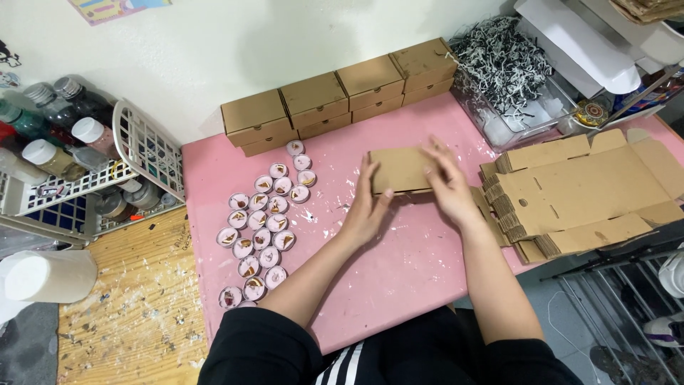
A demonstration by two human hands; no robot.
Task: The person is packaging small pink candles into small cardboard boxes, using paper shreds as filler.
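A small brown cardboard box (400, 169) lies on the pink table (385, 278) in the middle of the head view. My left hand (365, 205) presses against its left end, and my right hand (449, 184) lies over its right end, fingers spread along the top. Both hands grip the box between them. Left of my hands, several small round pink candles (260, 228) with brown decorations lie in rows on the table.
Several closed brown boxes (335, 96) are stacked along the wall. A pile of flat unfolded box blanks (577, 189) lies at the right. A clear bin of shredded paper (502, 64) stands behind. A white basket with bottles (78, 150) stands at the left.
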